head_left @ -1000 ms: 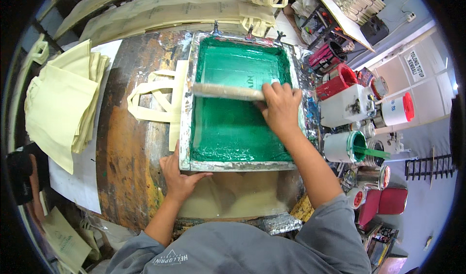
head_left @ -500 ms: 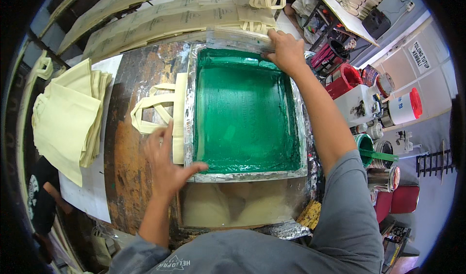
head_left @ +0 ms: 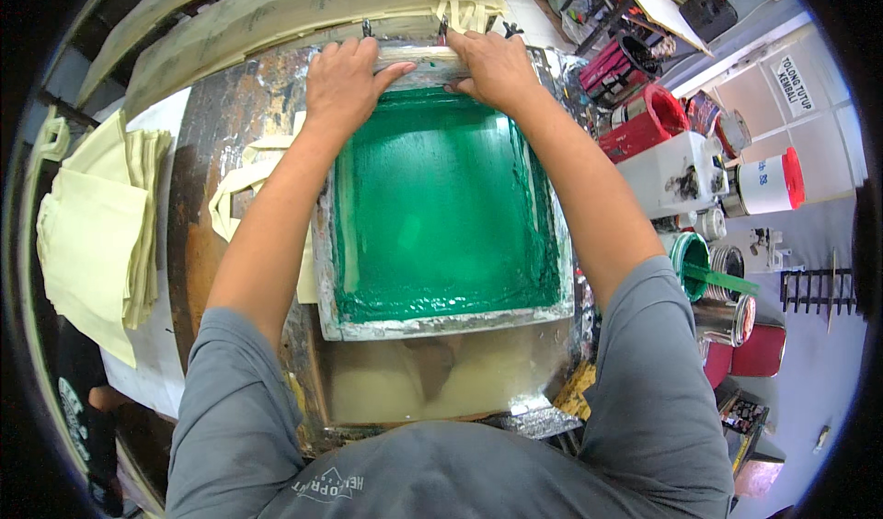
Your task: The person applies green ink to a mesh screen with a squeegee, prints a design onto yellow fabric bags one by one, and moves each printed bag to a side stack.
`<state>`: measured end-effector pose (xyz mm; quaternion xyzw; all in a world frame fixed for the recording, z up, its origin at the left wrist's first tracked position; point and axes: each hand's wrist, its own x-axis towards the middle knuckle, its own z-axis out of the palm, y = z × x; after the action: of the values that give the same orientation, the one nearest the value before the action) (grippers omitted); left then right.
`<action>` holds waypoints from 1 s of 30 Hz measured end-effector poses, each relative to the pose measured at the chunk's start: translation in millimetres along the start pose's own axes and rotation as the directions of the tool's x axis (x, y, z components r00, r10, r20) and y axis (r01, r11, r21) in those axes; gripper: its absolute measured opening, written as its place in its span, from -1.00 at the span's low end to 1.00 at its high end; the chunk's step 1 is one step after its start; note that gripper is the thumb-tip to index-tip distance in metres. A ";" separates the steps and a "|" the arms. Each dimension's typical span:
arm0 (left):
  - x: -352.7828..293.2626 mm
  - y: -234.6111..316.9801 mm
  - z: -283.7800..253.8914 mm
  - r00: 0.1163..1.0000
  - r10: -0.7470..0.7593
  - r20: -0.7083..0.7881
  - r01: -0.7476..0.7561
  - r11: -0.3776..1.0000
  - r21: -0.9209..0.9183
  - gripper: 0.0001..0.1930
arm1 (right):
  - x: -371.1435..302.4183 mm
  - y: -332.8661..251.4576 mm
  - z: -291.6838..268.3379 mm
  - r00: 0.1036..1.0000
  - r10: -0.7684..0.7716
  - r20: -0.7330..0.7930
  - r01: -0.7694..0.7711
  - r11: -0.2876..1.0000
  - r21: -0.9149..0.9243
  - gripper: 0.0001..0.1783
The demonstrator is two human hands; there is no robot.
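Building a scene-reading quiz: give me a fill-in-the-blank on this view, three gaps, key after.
1. The left hand and right hand hold the squeegee at the screen frame's ____ end (near/far).
2. The ink inside is ____ in colour.
3. The stacked bags lie to the frame's ____ (left/right).

Missing: far; green; left.
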<state>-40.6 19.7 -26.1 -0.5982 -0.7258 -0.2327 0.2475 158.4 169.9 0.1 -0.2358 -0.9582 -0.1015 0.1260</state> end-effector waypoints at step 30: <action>-280.6 72.5 -198.9 0.868 -0.351 0.350 0.404 0.910 -0.090 0.05 | -272.9 -146.5 -117.7 0.999 0.048 -0.001 -0.046 0.976 0.214 -0.50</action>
<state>92.3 -305.0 -49.0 -0.4923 -0.8385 -0.2322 0.0245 345.2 -103.5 12.9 -0.2432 -0.9573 0.0045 0.1562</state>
